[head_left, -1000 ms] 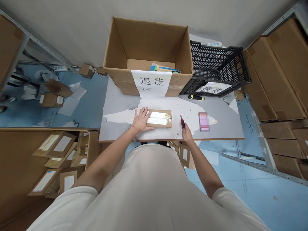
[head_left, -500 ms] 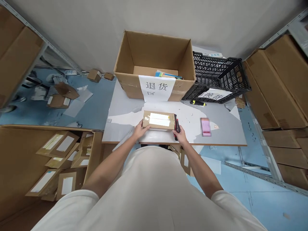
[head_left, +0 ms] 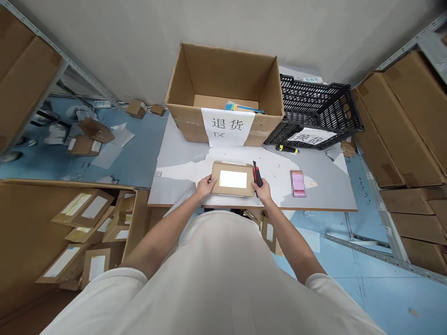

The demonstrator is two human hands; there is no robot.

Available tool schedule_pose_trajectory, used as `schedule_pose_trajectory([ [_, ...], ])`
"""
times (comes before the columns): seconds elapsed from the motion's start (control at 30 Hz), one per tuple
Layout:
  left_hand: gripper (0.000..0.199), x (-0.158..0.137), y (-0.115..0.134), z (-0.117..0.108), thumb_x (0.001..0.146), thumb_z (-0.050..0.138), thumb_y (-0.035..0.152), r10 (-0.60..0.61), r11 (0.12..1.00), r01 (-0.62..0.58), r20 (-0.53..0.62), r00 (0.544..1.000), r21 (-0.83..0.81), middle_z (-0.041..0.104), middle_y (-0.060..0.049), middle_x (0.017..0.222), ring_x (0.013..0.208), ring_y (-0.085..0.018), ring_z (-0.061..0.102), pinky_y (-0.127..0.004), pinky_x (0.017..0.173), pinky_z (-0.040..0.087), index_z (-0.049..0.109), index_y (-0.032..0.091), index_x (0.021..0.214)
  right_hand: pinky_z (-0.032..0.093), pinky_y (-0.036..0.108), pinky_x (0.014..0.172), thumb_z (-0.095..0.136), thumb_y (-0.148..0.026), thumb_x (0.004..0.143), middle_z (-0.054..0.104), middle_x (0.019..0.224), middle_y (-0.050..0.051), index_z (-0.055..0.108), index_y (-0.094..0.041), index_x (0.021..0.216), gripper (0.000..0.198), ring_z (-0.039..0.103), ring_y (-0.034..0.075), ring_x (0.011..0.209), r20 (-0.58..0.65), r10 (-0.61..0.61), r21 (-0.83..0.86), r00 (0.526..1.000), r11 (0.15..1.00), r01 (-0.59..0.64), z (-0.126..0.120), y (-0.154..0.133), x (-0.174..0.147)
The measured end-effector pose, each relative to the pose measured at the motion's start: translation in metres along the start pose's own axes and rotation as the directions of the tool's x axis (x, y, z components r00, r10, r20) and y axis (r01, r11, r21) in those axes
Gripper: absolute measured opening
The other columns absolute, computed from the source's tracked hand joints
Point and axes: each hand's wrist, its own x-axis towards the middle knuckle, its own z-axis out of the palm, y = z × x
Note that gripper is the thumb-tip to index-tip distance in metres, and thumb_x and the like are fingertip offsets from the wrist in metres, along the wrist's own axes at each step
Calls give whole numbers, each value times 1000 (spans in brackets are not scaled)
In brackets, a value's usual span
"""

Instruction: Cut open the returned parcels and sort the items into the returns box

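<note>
A small cardboard box [head_left: 223, 188] with a white label faces up over the front of the table [head_left: 324, 200]. My left hand [head_left: 206, 187] is closed on its left edge, thumb on top. At the box's right edge is my right hand [head_left: 262, 190], wrapped round a red and black box cutter [head_left: 257, 174] that points away from me. The fingers of that hand also touch the box. Behind it stands a large open carton [head_left: 190, 125] with a white paper sign [head_left: 227, 128] and some colourful flat items [head_left: 240, 108] inside.
A black plastic crate [head_left: 321, 100] stands at the back right, with a yellow and black cutter [head_left: 287, 149] before it. A blurred pink item [head_left: 298, 184] lies on the right. To my left, a big carton [head_left: 139, 218] holds several labelled parcels [head_left: 94, 207]. Stacked cartons [head_left: 401, 125] line the right.
The small box has been turned, so a broader face with one white label shows instead of the taped side. Both hands stay at its ends; the cutter remains in my right hand.
</note>
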Motion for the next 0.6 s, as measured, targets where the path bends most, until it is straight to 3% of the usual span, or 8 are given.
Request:
schedule_pose_trajectory([
  [0.1, 60, -9, -8, 0, 78, 59, 48, 21, 999, -20, 33, 999, -41, 65, -8, 121, 99, -23, 65, -35, 87, 51, 52, 20, 131, 47, 28, 54, 66, -55, 64, 61, 69, 1, 56, -16, 94, 50, 55, 15, 60, -15, 25, 21, 1000, 999, -25, 0, 10, -14],
  [0.27, 91, -30, -33, 5, 55, 79, 43, 53, 984, -30, 129, 990, -174, 54, -15, 134, 120, -29, 54, -41, 94, 48, 45, 17, 135, 48, 32, 66, 74, -51, 57, 64, 79, 3, 59, -16, 95, 54, 56, 18, 70, -31, 33, 86, 999, 996, -30, 1, 28, -46],
  [0.43, 70, -34, -43, 11, 63, 71, 48, 20, 950, 15, 108, 994, -312, 63, -13, 122, 113, -28, 60, -41, 97, 46, 56, 15, 122, 47, 33, 71, 72, -51, 57, 64, 83, 2, 58, -18, 98, 55, 56, 19, 76, -81, 29, 68, 996, 997, -24, 8, 28, -60],
  [0.6, 52, -47, -28, -6, 71, 63, 53, 48, 989, -43, 32, 998, -145, 72, -7, 91, 84, -22, 66, -34, 81, 51, 66, 15, 107, 45, 30, 61, 68, -54, 62, 62, 71, 0, 59, -17, 91, 48, 53, 17, 63, -149, -2, 16, 989, 1000, 5, 1, 10, -63],
])
